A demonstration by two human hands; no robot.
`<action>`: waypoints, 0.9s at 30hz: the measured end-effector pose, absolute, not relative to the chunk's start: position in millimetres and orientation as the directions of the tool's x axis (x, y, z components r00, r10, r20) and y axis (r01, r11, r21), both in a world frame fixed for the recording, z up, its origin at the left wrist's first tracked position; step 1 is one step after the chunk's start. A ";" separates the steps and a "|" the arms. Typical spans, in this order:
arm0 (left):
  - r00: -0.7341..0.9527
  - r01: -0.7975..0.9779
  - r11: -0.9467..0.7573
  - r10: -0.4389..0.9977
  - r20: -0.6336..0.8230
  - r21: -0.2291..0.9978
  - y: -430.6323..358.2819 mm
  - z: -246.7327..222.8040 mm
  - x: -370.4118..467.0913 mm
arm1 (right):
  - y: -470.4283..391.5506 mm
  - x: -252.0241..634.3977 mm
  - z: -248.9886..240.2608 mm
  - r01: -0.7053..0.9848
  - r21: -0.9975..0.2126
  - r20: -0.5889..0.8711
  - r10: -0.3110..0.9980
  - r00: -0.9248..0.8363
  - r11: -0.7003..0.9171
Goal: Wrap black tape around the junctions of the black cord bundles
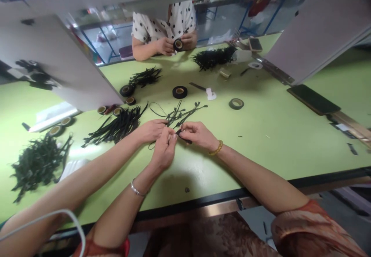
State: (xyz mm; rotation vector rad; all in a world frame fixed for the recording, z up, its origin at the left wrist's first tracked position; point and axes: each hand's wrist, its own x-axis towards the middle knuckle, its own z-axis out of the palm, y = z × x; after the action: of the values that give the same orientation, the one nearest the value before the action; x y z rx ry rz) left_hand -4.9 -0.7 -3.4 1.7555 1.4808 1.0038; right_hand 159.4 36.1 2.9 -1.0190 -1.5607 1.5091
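My left hand (164, 148), with a silver bracelet, is closed in a pinch on the end of a thin black cable mostly covered by the fingers. Close beside it, my right hand (199, 135), wearing a yellow bead bracelet, is closed around a small black roll of tape (185, 138), largely hidden by the fingers. Another person's hand (153, 130) reaches in from the left, its fingertips almost at my left hand. Just beyond the hands lie several loose thin black cables (182, 114) with small connectors.
Black strap-like bundles lie at left (118, 127) and far left (40, 164). Tape rolls (179, 92) and a grey-black ring roll (236, 103) sit on the green table (261, 133). Opposite, a person in a dotted top holds a tape roll (178, 44). A phone (313, 99) lies right.
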 end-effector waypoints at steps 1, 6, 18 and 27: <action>0.078 0.531 -0.169 0.986 0.150 0.831 -1.5 -2.4 -4.6 | 36.2 159.5 2.6 0.062 -0.998 -0.019 0.907 -0.420 0.007; 0.119 0.561 -0.198 0.980 0.158 0.804 -3.3 1.9 -4.9 | 33.0 158.2 3.2 0.107 -0.993 -0.010 0.906 -0.422 0.039; 0.118 0.460 -0.244 0.970 0.214 0.853 -0.5 -1.0 -7.6 | 31.5 155.2 2.2 0.071 -0.991 -0.130 0.841 -0.524 -0.109; 0.208 0.391 -0.137 0.976 0.058 0.910 8.3 -3.8 -16.0 | 28.8 152.7 -0.7 0.166 -0.985 -0.056 0.861 -0.505 0.033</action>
State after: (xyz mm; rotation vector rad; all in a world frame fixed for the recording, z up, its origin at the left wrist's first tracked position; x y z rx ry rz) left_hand -16.0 8.3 -3.8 1.6712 1.3011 0.9084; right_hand 152.7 28.8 -0.7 -1.0447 -1.7271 1.5177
